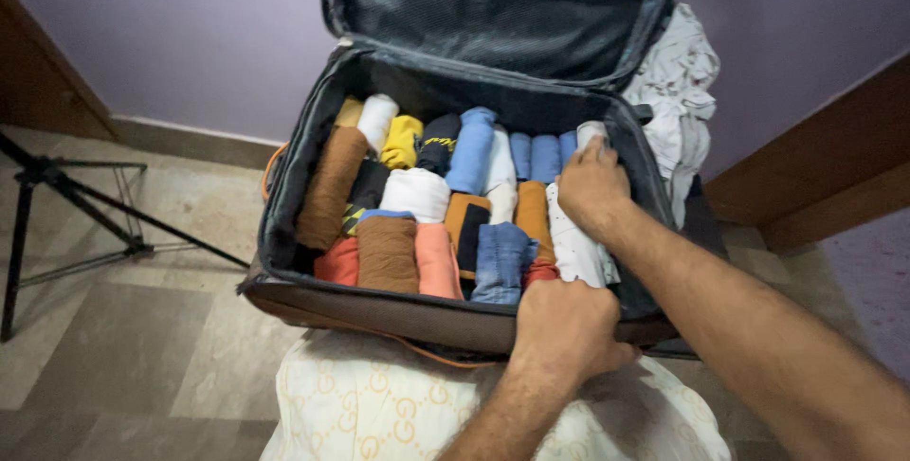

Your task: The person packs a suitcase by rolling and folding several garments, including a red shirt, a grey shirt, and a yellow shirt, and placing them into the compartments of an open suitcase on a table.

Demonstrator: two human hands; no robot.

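An open dark suitcase (284,205) rests on a cream patterned cushion (379,404), packed with several rolled clothes in brown, blue, yellow, white and orange. My right hand (592,186) presses down on a white rolled garment (576,248) at the case's right side, fingers reaching the back wall. My left hand (567,328) grips the near rim of the suitcase, fingers curled over its edge next to a rolled denim piece (500,260). The lid (502,6) stands upright against the wall.
A pile of white cloth (678,91) hangs behind the suitcase's right corner. A black tripod (57,215) stands on the tiled floor at left. Wooden furniture (815,167) flanks the right; a purple wall is behind.
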